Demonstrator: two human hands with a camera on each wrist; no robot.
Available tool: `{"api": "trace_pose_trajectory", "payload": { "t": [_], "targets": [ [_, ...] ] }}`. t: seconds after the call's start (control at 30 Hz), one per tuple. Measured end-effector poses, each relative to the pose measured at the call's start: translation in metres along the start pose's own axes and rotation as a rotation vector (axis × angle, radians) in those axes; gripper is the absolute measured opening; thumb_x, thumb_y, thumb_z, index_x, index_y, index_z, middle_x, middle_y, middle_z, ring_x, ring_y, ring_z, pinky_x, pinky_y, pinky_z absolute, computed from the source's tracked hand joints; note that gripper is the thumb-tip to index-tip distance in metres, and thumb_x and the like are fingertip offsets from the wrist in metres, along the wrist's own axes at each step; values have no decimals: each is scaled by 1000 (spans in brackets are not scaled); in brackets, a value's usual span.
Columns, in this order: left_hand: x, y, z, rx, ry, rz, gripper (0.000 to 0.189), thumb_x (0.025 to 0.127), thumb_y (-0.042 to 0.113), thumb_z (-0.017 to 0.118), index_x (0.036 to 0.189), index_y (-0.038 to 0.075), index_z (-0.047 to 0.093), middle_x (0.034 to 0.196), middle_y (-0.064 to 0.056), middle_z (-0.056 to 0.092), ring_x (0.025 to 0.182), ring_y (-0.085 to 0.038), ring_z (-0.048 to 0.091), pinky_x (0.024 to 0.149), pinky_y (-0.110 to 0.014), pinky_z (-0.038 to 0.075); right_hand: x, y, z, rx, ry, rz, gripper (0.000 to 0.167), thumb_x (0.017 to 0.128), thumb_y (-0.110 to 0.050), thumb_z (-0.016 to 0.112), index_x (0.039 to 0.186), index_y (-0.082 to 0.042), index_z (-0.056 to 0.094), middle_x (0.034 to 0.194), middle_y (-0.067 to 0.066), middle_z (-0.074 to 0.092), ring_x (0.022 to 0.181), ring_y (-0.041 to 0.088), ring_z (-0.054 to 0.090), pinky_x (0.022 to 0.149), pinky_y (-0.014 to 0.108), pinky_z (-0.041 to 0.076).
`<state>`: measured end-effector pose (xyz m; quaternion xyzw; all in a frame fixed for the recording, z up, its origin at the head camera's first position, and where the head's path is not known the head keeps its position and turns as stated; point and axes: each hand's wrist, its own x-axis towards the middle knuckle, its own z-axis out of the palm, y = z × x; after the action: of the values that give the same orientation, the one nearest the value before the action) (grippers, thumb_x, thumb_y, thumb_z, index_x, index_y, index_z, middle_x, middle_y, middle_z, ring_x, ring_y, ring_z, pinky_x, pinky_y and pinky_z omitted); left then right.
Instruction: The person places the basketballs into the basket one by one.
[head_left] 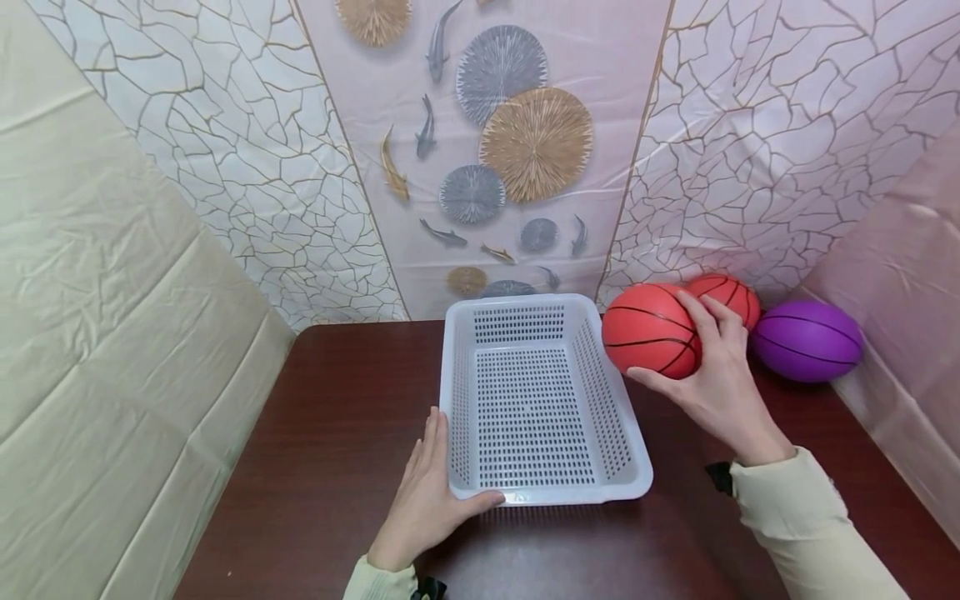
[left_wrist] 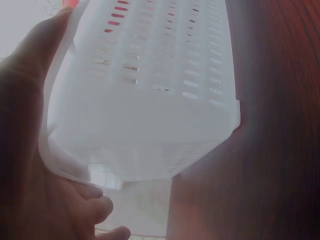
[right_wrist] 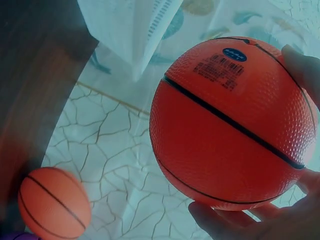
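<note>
A white plastic basket [head_left: 525, 497] with slotted walls stands on the dark wooden table, with nothing inside it. My left hand [head_left: 426, 492] rests on its near left corner, thumb along the front rim and straight fingers along the left side. In the left wrist view that hand [left_wrist: 30, 110] lies along the rim of the basket [left_wrist: 150, 115]. A red toy basketball [head_left: 651, 331] is in my right hand [head_left: 716, 379], held between thumb and fingers beside the basket's far right corner. The right wrist view shows the fingers spread around the ball [right_wrist: 230, 130], its barcode print visible.
Behind the held ball sits a second red ball [head_left: 726, 300], and a purple ball [head_left: 807, 341] lies to its right against the side cloth. Patterned cloth [head_left: 480, 242] hangs along the back, and a pale cloth wall [head_left: 120, 367] stands on the left. The table [head_left: 330, 433] is dark red-brown.
</note>
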<state>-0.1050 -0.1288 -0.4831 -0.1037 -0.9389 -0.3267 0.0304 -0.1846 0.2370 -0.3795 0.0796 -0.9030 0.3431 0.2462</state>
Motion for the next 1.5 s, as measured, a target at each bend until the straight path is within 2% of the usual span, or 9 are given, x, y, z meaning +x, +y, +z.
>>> {"api": "trace_pose_trajectory", "payload": {
  "t": [0.47, 0.77, 1.0, 1.5],
  "targets": [
    [1, 0, 0, 3, -3, -7, 134, 63, 84, 62, 156, 7, 3, 162, -7, -4, 147, -21, 7, 118, -47, 15, 26, -18, 27, 25, -80, -48, 111, 60, -37, 93, 152, -30, 32, 147, 18, 27, 133, 37, 25, 89, 69, 41],
    [-1, 0, -1, -2, -3, 0, 134, 63, 84, 62, 156, 6, 4, 162, -7, -4, 147, -20, 6, 118, -47, 14, 38, -21, 46, 12, -169, -67, 110, 63, -40, 91, 153, -28, 29, 148, 19, 25, 130, 41, 28, 89, 68, 43],
    [1, -1, -2, 4, 4, 15, 134, 64, 84, 62, 156, 6, 3, 162, -8, -4, 147, -24, 9, 117, -50, 16, 43, -23, 58, -6, -228, -108, 109, 63, -37, 92, 152, -24, 31, 148, 17, 25, 129, 41, 31, 89, 66, 45],
    [0, -1, -2, -8, 3, 5, 134, 64, 83, 63, 157, 8, 3, 162, -6, -3, 147, -23, 10, 118, -49, 16, 52, -20, 86, -20, -306, -84, 106, 64, -40, 90, 151, -26, 30, 148, 16, 23, 132, 38, 26, 88, 65, 47]
  ]
}}
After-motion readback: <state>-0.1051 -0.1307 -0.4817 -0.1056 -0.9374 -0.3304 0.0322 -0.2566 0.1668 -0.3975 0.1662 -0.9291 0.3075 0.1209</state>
